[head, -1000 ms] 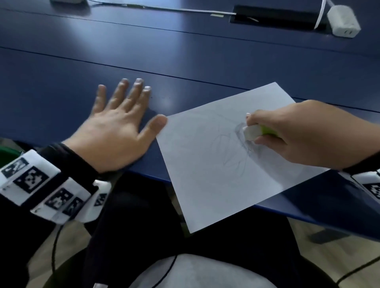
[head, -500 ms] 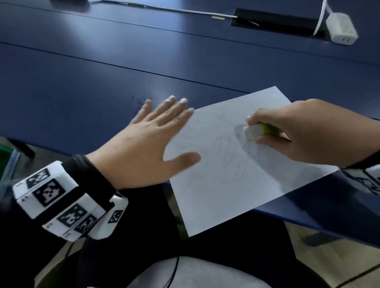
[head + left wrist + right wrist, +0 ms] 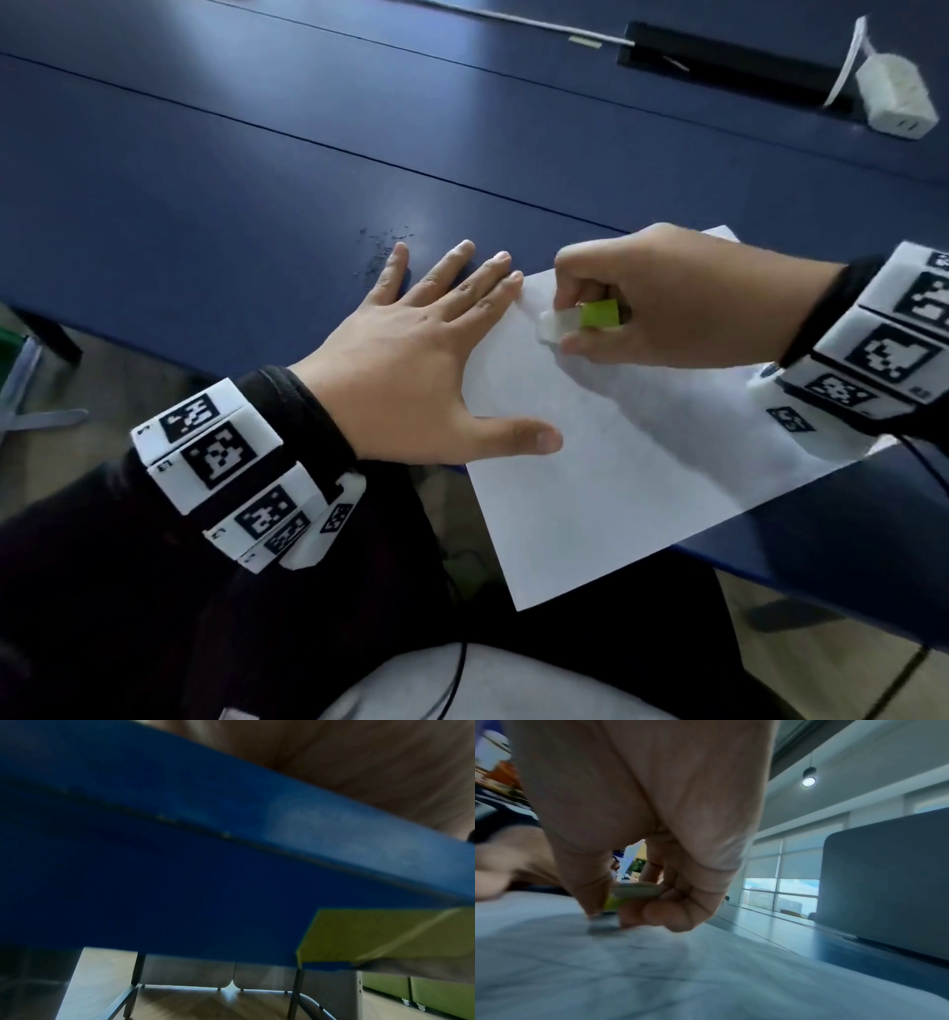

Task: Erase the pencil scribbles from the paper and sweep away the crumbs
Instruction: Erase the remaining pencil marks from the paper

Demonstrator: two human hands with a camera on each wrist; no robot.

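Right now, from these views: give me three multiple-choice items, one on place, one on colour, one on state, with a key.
1. Where do the crumbs lie?
A. on the paper's middle
B. on the table beyond the left hand's fingertips
C. on the floor

2. What colour is the eraser's sleeve?
A. green
B. red
C. black

3. How is the left hand?
A. fist clenched in the air
B. gripping the eraser
C. flat, fingers spread, at the paper's left edge

Key:
1 B, dark specks sit on the blue table just past the left hand, off the paper.
2 A, the eraser shows a green sleeve and a white tip in the right hand.
3 C, the head view shows the palm down, with the thumb on the sheet.
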